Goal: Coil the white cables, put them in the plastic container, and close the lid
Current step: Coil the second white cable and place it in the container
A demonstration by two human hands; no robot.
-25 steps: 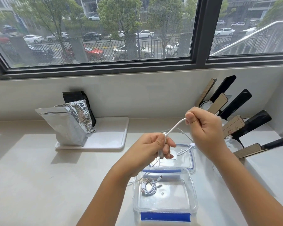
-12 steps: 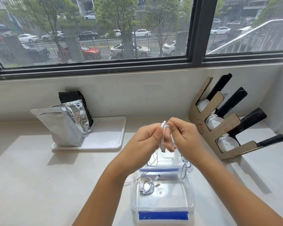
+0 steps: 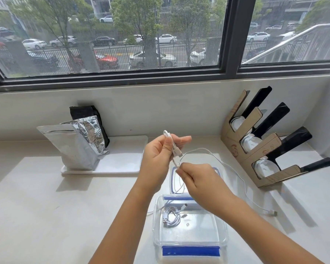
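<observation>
The white cable [image 3: 215, 159] is pinched in both your hands above the open plastic container [image 3: 191, 237]; your left hand [image 3: 160, 157] has a clenched grip on its folded loops, your right hand [image 3: 196, 180] pinches the strand just below; the rest trails right across the surface [image 3: 46, 216] to its loose plug. A second coiled cable [image 3: 171, 216] lies inside the container; the lid [image 3: 216, 171] lies just behind it.

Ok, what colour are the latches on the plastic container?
Blue, on the clear plastic container; the near latch shows best in the head view.

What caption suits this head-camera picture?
Both hands fold a white cable above an open plastic container already holding one coiled cable.
</observation>
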